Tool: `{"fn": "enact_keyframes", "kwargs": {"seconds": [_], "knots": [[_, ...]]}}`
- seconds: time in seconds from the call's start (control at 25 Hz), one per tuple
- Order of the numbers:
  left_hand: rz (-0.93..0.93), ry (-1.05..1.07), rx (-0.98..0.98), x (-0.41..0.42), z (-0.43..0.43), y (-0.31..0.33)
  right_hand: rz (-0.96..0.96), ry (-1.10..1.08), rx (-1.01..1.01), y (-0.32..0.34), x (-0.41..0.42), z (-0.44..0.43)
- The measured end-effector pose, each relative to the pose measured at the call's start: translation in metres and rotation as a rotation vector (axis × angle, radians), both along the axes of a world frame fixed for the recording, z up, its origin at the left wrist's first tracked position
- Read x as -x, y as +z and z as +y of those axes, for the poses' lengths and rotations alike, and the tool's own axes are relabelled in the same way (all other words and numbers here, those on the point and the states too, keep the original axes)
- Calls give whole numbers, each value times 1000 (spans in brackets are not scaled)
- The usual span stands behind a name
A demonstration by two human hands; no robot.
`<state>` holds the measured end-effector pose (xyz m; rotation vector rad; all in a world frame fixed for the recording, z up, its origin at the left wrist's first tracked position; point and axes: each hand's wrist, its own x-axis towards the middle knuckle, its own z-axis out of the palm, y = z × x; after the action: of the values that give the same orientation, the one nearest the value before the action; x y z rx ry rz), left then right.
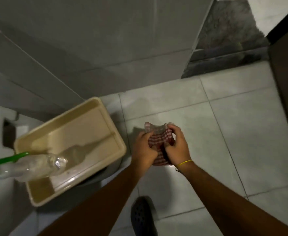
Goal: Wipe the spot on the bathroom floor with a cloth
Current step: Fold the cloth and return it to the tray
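Observation:
A red-and-white striped cloth [158,139] is bunched between both hands above the pale tiled bathroom floor [225,133]. My left hand [144,150] grips its left side and my right hand [176,147] grips its right side, a yellow band on that wrist. The cloth's upper edge sticks out past the fingers. No spot on the floor can be made out in this dim view.
A beige plastic tub [116,137] stands to the left, with a clear plastic bottle [37,166] and a green handle [8,159] over it. A dark shoe [142,217] is below my arms. A grey mat [228,31] lies beyond the doorway; a brown door [286,92] stands at right.

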<state>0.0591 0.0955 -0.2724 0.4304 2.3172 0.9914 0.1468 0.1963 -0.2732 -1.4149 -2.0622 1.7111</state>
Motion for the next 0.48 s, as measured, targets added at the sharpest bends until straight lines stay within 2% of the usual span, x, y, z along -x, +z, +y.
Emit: {"fn": "enact_keyframes", "kwargs": {"seconds": [0.08,0.2,0.28,0.48], "knots": [[147,1,-11,35,-25,30,69,159,-133,33,46,-13],[126,63,1,83,-78,45,78,430,-222,51,106,-51],[87,91,31,104,-115,33,39,608,-293,35,134,-83],[55,71,246,118,-175,-34,-114,946,-389,-30,168,-136]]}}
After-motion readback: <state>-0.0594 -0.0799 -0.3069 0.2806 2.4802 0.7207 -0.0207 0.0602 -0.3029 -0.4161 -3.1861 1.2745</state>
